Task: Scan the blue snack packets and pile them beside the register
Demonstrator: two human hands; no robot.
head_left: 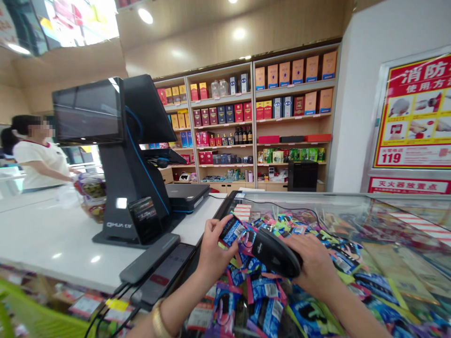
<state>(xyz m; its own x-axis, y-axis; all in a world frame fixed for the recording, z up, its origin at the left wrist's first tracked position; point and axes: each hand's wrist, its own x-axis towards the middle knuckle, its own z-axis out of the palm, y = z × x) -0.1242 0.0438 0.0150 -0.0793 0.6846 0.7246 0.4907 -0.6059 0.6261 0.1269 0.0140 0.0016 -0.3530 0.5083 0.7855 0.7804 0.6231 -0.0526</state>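
While the left hand (217,249) grips a small blue packet (233,231) above the packet-strewn glass worktop (373,206), we observe the right hand (313,263) grasping a black scanner (276,253) beside it.

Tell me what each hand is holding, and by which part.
The left hand pinches a blue candy packet by its side edges; the right hand grips a black barcode scanner, exact grip hidden.

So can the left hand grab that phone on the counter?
Probably yes: the phone lies close and mostly uncovered, but the left hand would likely need to put down its blue packet first.
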